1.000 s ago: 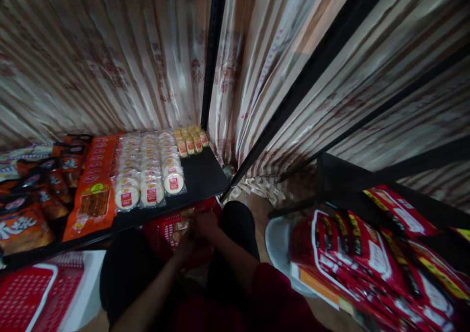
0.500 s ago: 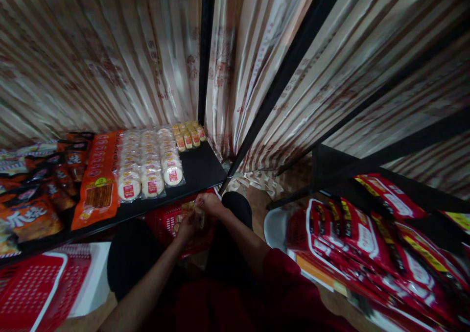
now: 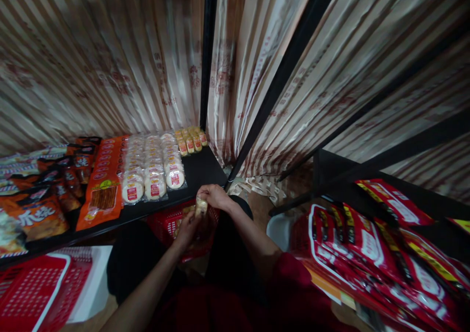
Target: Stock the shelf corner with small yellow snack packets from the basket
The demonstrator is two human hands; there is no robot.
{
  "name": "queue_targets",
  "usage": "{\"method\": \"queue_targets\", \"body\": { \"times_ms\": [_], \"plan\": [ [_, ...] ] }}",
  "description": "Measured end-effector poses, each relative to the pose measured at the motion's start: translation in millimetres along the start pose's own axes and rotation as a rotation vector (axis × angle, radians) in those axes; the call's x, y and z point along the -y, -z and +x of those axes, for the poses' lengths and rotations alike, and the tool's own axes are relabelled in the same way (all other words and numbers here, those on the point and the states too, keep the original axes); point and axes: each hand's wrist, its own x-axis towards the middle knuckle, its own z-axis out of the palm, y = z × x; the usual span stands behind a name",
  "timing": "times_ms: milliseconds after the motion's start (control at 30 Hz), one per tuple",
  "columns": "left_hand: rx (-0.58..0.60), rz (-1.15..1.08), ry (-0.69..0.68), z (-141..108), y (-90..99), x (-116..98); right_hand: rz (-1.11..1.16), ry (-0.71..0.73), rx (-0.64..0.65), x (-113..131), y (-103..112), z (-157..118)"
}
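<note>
Left hand (image 3: 186, 229), right hand (image 3: 216, 198) pinch packet (image 3: 201, 206); beneath, red basket (image 3: 157, 225) with similar packets (image 3: 189, 209); rightward, second basket (image 3: 299, 234) heaped with red bags (image 3: 369, 241).

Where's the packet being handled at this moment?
In the head view, the packet is between the left hand and right hand, slightly left of centre, over the red basket, near the black shelf's front edge.

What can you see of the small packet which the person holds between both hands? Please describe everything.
The small packet is pale yellow-gold and narrow, with a shiny wrapper that looks like plastic. Its long side runs roughly up and down in the picture, over the red basket. The right hand touches its upper part, the left hand its lower part. Any print is too blurred to read.
</note>
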Motion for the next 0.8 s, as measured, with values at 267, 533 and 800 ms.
{"method": "queue_targets", "body": {
  "times_ms": [267, 533, 800],
  "plan": [
    [0.043, -0.326, 0.023, -12, -10.6, -33, 0.436, 0.061, -0.078, -13, 4, 12],
    [-0.069, -0.313, 0.012, -7, -25.6, -53, 0.723, 0.042, -0.184, -8, 9, 10],
    [-0.133, -0.322, 0.015, 2, -32.0, -59, 1.073, -0.042, -0.265, -3, 5, 16]
  ]
}}
